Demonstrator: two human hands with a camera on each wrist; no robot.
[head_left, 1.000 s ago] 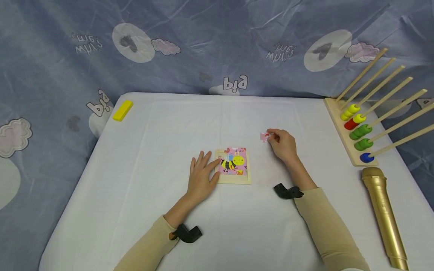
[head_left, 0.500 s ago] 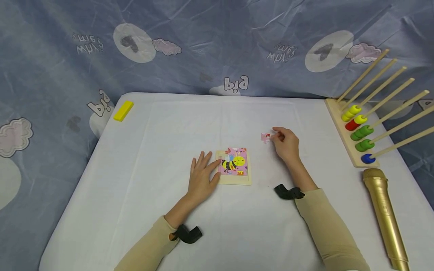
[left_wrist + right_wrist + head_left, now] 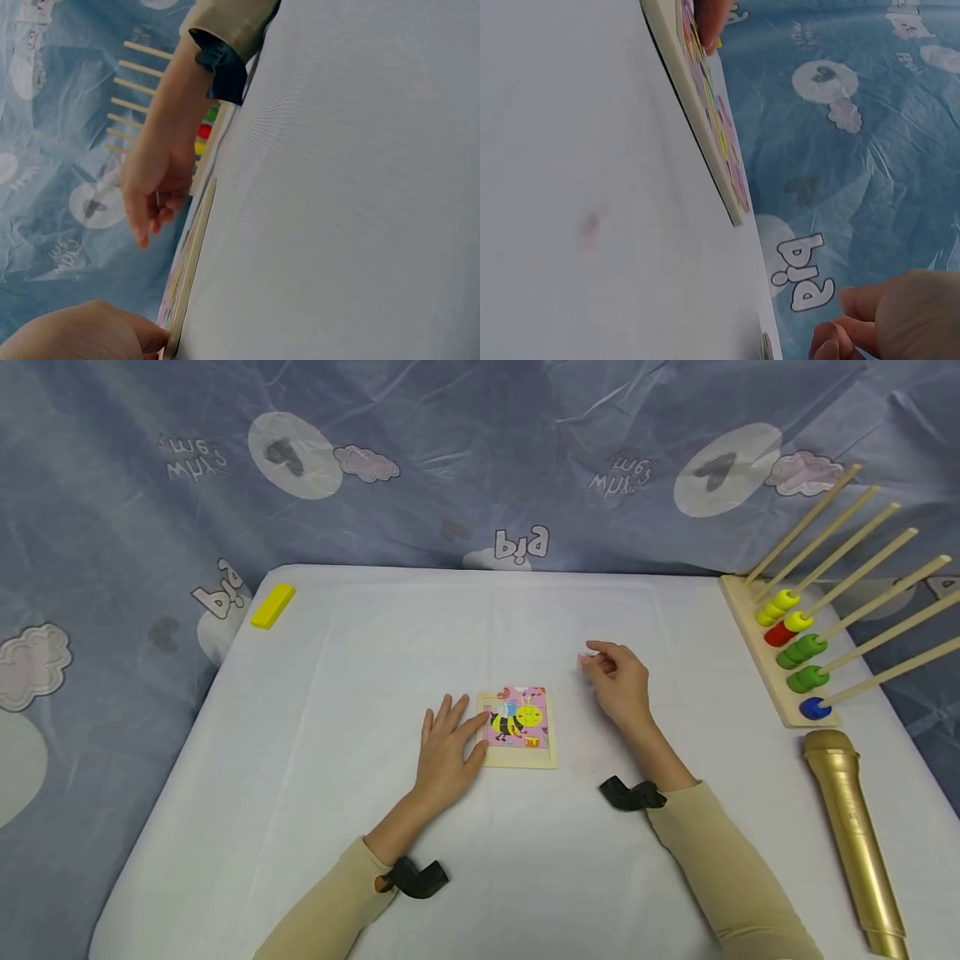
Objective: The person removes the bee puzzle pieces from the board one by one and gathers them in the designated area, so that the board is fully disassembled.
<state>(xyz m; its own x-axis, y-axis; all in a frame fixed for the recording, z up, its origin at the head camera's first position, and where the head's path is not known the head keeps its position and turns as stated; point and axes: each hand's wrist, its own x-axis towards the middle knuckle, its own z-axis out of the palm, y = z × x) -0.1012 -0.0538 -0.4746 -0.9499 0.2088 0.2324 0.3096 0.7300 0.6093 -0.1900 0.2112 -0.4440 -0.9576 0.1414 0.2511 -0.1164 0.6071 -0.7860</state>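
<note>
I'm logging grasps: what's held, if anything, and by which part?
Right hand: cannot tell, since it partly hides the pink piece. Left hand: touches the puzzle, left edge.

Left fingers (image 3: 473, 724) spread, right fingers (image 3: 609, 650) bent

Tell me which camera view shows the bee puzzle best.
The head view: it looks down on the puzzle, so its bee shows clearly, though the left hand covers part of its left edge. Both wrist views catch it nearly edge-on: the left mostly its side, the right a slanted, colorful strip.
</note>
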